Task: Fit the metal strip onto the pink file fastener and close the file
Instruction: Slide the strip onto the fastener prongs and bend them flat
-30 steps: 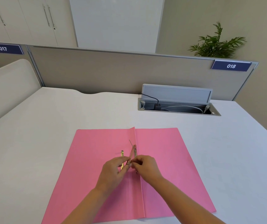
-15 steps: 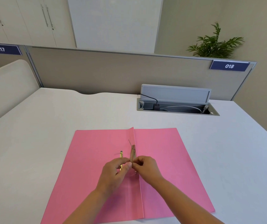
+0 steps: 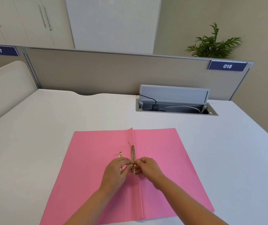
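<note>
A pink file (image 3: 162, 159) lies open and flat on the white desk, its spine fold running away from me. A gold metal strip (image 3: 132, 155) stands along the fold, over the fastener, with a thin prong sticking up at its far end. My left hand (image 3: 116, 173) and my right hand (image 3: 147, 167) meet at the strip's near part, fingertips pinched on it from both sides. A second gold metal piece (image 3: 120, 154) lies on the left cover, partly hidden under my left hand.
An open cable box (image 3: 175, 108) with plugs and wires is sunk into the desk at the back right. A beige partition (image 3: 113, 72) closes the far edge. A potted plant (image 3: 211, 44) stands behind it.
Both hands stay pinched at the strip on the fold. The strip stands a little straighter along the spine; the fingers have shifted only slightly.
</note>
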{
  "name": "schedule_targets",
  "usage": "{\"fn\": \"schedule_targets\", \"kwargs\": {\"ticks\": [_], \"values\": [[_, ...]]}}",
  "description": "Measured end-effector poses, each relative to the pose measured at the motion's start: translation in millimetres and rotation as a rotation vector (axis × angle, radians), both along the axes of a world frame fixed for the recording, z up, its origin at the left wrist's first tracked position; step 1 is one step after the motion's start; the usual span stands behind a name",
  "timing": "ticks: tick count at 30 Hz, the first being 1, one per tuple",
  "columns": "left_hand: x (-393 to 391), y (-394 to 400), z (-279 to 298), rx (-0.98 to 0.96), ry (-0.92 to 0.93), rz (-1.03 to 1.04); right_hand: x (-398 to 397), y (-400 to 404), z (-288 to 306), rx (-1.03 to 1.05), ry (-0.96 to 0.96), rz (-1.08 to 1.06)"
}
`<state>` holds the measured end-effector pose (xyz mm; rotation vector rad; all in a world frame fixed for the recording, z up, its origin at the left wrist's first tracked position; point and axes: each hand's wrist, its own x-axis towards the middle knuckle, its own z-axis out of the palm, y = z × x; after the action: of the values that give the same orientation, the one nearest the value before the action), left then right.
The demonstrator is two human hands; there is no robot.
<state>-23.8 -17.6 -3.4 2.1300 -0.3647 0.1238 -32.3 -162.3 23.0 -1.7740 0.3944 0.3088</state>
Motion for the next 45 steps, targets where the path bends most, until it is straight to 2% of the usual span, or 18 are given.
{"fn": "schedule_targets", "kwargs": {"ticks": [6, 9, 20, 25, 33, 36, 45], "values": [[0, 0, -4, 0.083, 0.053, -0.022, 4, -2, -3, 0.034, 0.037, -0.014], [-2, 0, -10, 0.121, 0.071, -0.056, 5, -1, -4, -0.014, 0.044, -0.025], [11, -1, -17, 0.187, -0.002, -0.019, 4, -3, -4, -0.04, 0.087, -0.08], [16, -8, -23, 0.239, 0.006, -0.086, 5, -2, -5, -0.063, 0.079, -0.092], [18, -14, -35, 0.482, -0.05, -0.123, 12, -1, -8, -0.291, 0.071, -0.059], [18, -15, -35, 0.56, -0.028, -0.115, 16, -1, -8, -0.26, 0.096, -0.058], [18, -15, -34, 0.563, 0.011, -0.128, 22, -5, -13, -0.281, 0.117, -0.047]]}}
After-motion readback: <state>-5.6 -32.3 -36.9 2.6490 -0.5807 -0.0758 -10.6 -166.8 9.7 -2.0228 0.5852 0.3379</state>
